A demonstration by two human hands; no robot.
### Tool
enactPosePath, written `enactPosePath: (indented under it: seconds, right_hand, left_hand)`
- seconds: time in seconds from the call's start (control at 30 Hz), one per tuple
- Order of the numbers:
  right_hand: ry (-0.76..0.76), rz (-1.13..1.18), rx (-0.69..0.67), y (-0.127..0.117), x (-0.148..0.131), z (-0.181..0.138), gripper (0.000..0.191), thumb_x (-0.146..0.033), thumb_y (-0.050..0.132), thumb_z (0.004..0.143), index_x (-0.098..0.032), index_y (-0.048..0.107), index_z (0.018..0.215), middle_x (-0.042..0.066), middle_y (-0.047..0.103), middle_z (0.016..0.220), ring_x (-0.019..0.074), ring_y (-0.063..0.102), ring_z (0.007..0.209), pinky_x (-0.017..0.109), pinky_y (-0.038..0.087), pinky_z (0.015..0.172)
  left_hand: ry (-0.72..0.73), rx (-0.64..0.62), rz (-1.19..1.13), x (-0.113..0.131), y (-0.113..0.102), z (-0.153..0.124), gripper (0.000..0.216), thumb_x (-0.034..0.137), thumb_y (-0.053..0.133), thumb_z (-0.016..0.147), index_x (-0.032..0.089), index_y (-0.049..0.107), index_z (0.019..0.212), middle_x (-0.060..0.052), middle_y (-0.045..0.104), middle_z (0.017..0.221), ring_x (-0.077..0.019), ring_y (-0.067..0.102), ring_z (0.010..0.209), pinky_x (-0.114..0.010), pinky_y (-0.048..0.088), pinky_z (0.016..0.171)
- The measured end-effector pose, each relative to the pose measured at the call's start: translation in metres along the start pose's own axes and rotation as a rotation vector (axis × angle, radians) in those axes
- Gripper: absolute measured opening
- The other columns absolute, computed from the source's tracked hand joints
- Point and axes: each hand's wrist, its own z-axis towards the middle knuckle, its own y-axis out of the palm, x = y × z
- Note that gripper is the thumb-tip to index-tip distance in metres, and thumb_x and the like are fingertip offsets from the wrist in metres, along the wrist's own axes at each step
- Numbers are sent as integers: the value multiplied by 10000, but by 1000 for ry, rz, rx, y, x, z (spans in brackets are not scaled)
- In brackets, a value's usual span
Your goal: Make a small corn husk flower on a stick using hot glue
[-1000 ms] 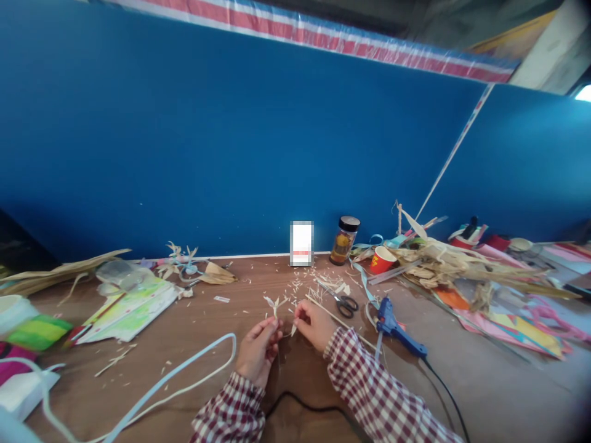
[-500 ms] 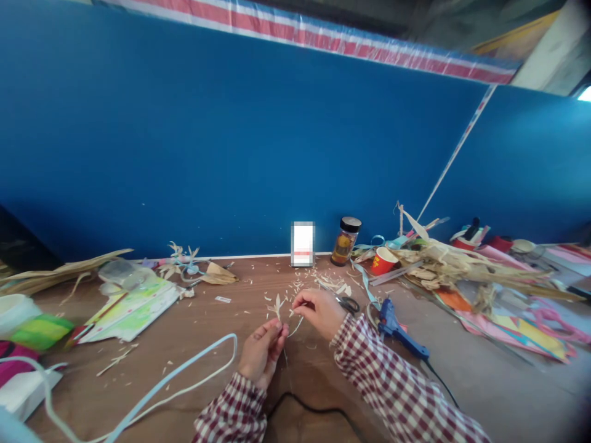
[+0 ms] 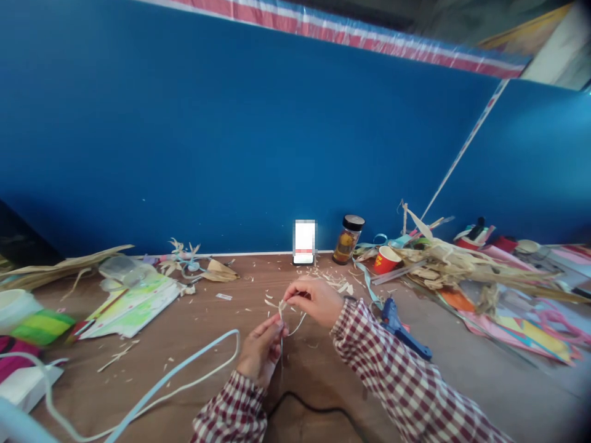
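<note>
Between thumb and fingers, my left hand (image 3: pixel 262 349) pinches the base of a small husk flower (image 3: pixel 281 309) with pale, pointed petals. A thin stem hangs below that hand. My right hand (image 3: pixel 316 301) is closed in a pinch at the flower's upper petals; its fingertips cover part of them, and any small piece between them is hidden. A thin white strand (image 3: pixel 298 325) curves beside the left fingertips. Pale husk scraps (image 3: pixel 339 283) are scattered on the brown table (image 3: pixel 198 344) just beyond the hands.
A blue glue gun (image 3: pixel 401 329) lies right of my sleeve. Behind stand a phone (image 3: pixel 305 243), a lidded jar (image 3: pixel 348 240) and a red paper cup (image 3: pixel 386 261). Dried husks (image 3: pixel 471 267) pile up at right. A pale blue cable (image 3: pixel 175 372) loops at left; a black cord (image 3: pixel 318 409) runs in front.
My right hand has moved left, from beside the flower onto its petals. My left hand still grips the base. The view has shifted slightly.
</note>
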Motion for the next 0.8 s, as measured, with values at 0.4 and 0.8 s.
enactPosePath:
  seconds: [0.4, 0.8]
  right_hand:
    - [65, -185, -66, 7, 8, 9, 149, -233, 629, 688, -187, 525, 785, -44, 557, 680, 84, 469, 627, 197, 279, 546]
    - [124, -188, -99, 11, 6, 11, 188, -245, 636, 680, -196, 496, 794, -44, 561, 695, 95, 486, 639, 207, 268, 550]
  left_hand:
    - [37, 47, 40, -2, 0, 2, 142, 58, 601, 695, 92, 631, 830, -20, 606, 551, -54, 552, 466, -93, 364, 335]
    - [38, 30, 37, -6, -2, 3, 174, 93, 675, 628, 118, 658, 800, -14, 617, 568, -55, 558, 486, -95, 352, 343]
